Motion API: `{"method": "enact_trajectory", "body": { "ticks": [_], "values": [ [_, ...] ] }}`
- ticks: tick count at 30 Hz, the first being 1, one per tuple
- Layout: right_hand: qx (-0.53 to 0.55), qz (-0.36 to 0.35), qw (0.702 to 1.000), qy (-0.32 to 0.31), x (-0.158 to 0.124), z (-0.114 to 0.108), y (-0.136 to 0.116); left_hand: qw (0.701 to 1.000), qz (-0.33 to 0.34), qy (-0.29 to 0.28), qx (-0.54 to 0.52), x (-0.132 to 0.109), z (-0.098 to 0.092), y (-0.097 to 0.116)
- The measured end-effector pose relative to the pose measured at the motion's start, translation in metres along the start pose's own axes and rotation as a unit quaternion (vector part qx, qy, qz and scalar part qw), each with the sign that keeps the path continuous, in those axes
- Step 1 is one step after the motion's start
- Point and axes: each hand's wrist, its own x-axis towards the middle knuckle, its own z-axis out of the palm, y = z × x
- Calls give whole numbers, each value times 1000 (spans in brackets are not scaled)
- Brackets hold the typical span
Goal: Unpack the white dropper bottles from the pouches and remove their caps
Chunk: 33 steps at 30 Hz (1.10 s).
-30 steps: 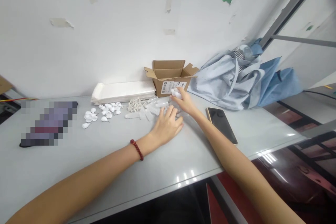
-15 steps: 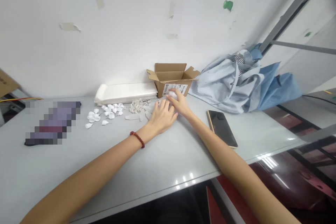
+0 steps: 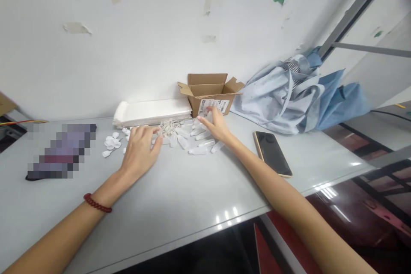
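Note:
My left hand (image 3: 140,147), palm down with its fingers stretched, hovers over small white caps with thin stems and partly hides them. More of these white caps (image 3: 112,142) lie to its left. Just right of its fingertips sits a tangle of thin off-white bands or cord (image 3: 168,128). My right hand (image 3: 218,126) has its thumb and index finger apart in front of the open cardboard box (image 3: 210,106). Below and left of it are several small translucent bottles (image 3: 183,142) lying loose on the grey table. Nothing can be made out in either hand.
A stack of flat white packets (image 3: 150,113) lies against the wall. To the right are a phone (image 3: 272,153) and a heap of light blue cloth (image 3: 276,94). At left lies a pixelated dark object (image 3: 62,150). The table's front edge (image 3: 180,246) runs close below.
My left hand has moved left from the bottles to the white caps, uncovering the bottles. My right hand has stayed near the box, its thumb and index finger still apart. The view has shifted slightly.

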Motion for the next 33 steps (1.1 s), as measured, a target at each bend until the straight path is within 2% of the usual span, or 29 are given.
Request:
{"method": "enact_trajectory", "body": {
  "ticks": [4,7,9,13,16,21,24,29,33],
  "values": [
    [13,-3,1000,22,1,-5,7,997,-30,-64,9,-3,-1,-5],
    [32,5,999,23,0,-9,10,990,-50,-133,0,-4,-1,-2],
    [39,11,999,21,-2,-11,9,985,-62,-159,-19,-7,1,1],
    [19,1,1000,1,-7,-17,2,984,-49,-162,-52,-15,9,15],
    [-29,-1,999,-45,-16,-32,-2,981,-32,-175,-74,-17,13,27],
    [-92,47,976,-194,-52,-63,6,978,-13,-191,-87,-13,18,39],
    [-114,86,955,-259,-68,-65,11,980,-3,-181,-87,-8,25,43],
    [-67,55,964,-250,-57,-44,15,985,9,-154,-79,5,42,46],
    [-35,43,976,-210,-40,-31,21,987,-6,-142,-76,13,47,43]
  ]
}}
